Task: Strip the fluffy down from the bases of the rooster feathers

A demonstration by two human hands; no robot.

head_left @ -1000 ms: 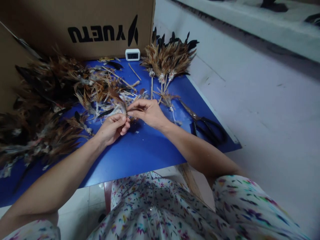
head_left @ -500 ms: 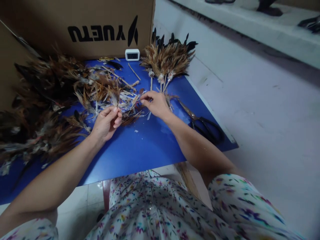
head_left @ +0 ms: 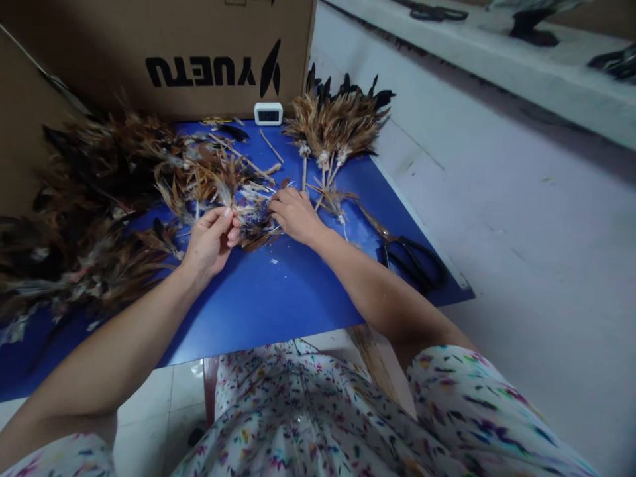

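My left hand (head_left: 211, 240) pinches a small bunch of brown feathers (head_left: 226, 189) between thumb and fingertips, the tips pointing up and away from me. To its right, my right hand (head_left: 294, 213) is closed, fingers bent downward into a heap of pale feather scraps (head_left: 254, 199); whatever the fingertips hold is hidden. Just beyond my right hand a small loose feather tuft with a pale strand (head_left: 335, 202) lies on the blue tabletop (head_left: 278, 291). Behind the left hand, loose brown feathers (head_left: 199, 175) are spread out.
Large feather piles (head_left: 94, 258) cover the left side. Feather bundles on sticks (head_left: 342, 122) lie at the back right. Black-handled scissors (head_left: 410, 255) rest near the right edge. A white digital clock (head_left: 268, 114) stands before a cardboard box (head_left: 223, 33). Thin sticks (head_left: 243, 159) lie behind the scraps.
My right hand has moved slightly left, down to the scraps, its fingers now turned downward. The left hand keeps its pinch on the feathers. The camera view has shifted slightly.
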